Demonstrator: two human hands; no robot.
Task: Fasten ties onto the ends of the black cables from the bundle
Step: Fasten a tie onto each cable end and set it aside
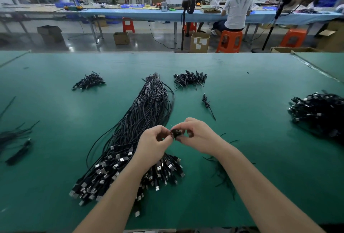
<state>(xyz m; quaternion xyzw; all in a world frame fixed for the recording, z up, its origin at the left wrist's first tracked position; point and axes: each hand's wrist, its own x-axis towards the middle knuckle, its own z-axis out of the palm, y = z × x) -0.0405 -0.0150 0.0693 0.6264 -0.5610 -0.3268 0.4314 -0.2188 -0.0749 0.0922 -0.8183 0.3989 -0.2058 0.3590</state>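
Observation:
A long bundle of black cables (pixel 149 110) lies on the green table (pixel 260 121), its USB plug ends (pixel 111 169) fanned out near me. Above those plugs my left hand (pixel 154 143) and my right hand (pixel 197 136) meet, both pinching a small black coiled cable piece (pixel 176 133) between fingertips. Whether a tie is on it is too small to tell. Loose black ties (pixel 223 173) lie on the table under my right forearm.
Small heaps of coiled cables sit at the back left (pixel 89 82) and back centre (pixel 189 79); one single coiled cable (pixel 206 102) lies right of the bundle. A larger heap (pixel 318 111) is at the right edge. Black strands (pixel 16 139) lie far left. People work at a far bench.

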